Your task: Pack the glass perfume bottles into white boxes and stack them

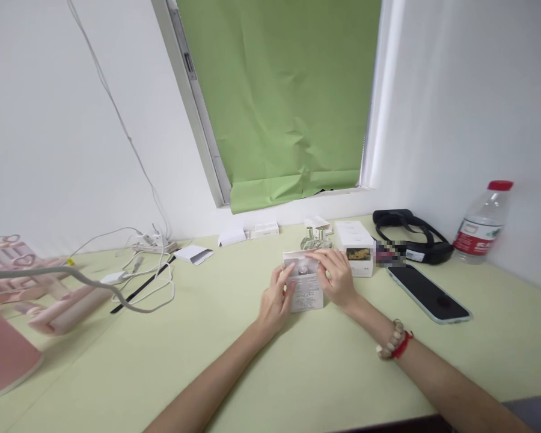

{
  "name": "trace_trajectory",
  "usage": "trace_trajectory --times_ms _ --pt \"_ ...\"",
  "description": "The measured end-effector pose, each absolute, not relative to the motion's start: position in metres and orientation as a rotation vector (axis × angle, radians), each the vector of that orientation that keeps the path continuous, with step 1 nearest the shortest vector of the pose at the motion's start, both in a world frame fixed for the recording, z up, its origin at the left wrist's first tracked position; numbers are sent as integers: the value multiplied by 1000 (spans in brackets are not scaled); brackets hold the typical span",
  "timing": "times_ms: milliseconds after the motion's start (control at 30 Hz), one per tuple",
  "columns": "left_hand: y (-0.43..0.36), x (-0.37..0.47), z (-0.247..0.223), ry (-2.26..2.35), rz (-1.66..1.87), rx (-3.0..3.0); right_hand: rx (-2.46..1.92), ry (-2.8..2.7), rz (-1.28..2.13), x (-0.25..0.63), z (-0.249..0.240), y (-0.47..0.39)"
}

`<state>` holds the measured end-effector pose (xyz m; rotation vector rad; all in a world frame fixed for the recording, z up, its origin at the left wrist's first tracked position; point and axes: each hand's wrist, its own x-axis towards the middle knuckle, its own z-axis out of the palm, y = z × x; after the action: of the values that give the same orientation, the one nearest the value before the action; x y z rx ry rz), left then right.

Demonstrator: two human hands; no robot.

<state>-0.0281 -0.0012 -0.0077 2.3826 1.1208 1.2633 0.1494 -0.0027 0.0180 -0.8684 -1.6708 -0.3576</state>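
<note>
A small white box (pixel 308 296) with printed text on its front stands between my hands on the table. Its upper part is open, and a round, clear cap-like piece (pixel 303 270) shows there, possibly the top of a bottle. My left hand (pixel 276 300) grips the box's left side, with fingertips at the opening. From the right, my right hand (pixel 336 275) holds the upper edge and right side between thumb and fingers. Just behind the box, small glass bottles (pixel 316 240) with greenish caps stand close together. A larger white carton (pixel 354 240) is beside them.
To the right lie a phone (pixel 428 293), a black headset (pixel 412 236) and a red-capped water bottle (pixel 481 222). White opened boxes (pixel 232 237) lie near the wall. Cables (pixel 162 264), a pink stand (pixel 67 307) and a grey cord (pixel 94 282) occupy the left.
</note>
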Motion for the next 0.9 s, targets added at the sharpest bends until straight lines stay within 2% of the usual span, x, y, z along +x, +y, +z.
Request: trace_trajectory --times_ms 333,700,900 --pt "0 -27 -9 1173 1218 2320 -800 -1649 -339 148 18 -3" --pt "4 -25 -17 1083 1330 2198 -741 -1647 -246 148 19 -3" --pt "-2 -24 -7 1206 1192 2132 -727 -1617 -190 148 18 -2"
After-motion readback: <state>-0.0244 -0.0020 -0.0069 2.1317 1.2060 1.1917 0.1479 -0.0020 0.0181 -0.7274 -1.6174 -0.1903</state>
